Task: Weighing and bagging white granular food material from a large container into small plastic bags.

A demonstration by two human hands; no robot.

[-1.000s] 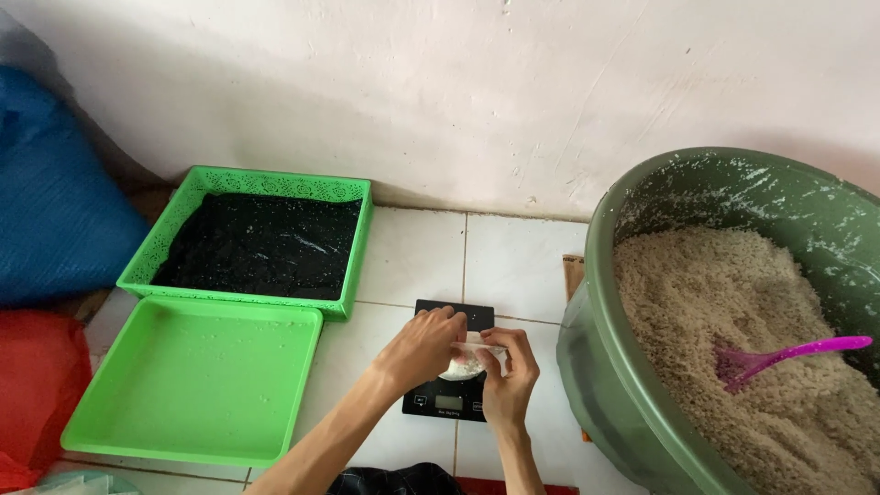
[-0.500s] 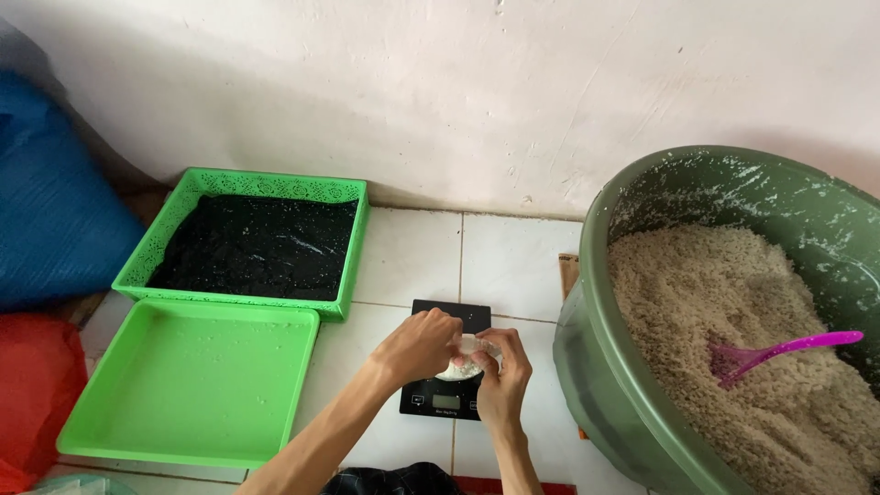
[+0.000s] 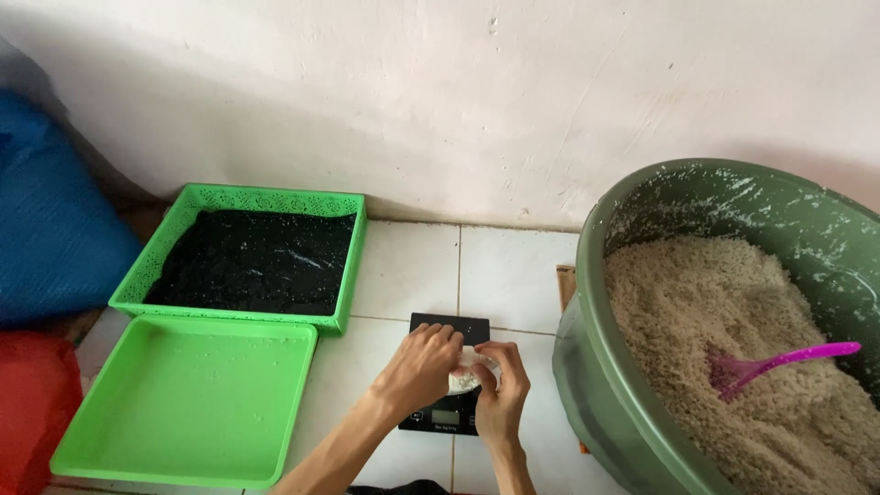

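A small black digital scale (image 3: 448, 327) lies on the white tiled floor. On it sits a small clear bag of pale grain (image 3: 465, 374), mostly hidden by my hands. My left hand (image 3: 421, 367) covers the bag from the left with fingers curled on it. My right hand (image 3: 501, 392) grips the bag from the right. To the right stands a big green tub (image 3: 587, 367) full of the same pale grain (image 3: 733, 312), and a purple scoop (image 3: 770, 360) is stuck in the grain.
An empty green tray (image 3: 183, 403) lies on the floor at the left. Behind it a green basket (image 3: 348, 275) holds a black sheet. A blue sack (image 3: 55, 238) and a red bag (image 3: 32, 412) sit at far left. A white wall runs behind.
My hands have stayed on the bag over the scale, with only small finger shifts. The view has drifted slightly.
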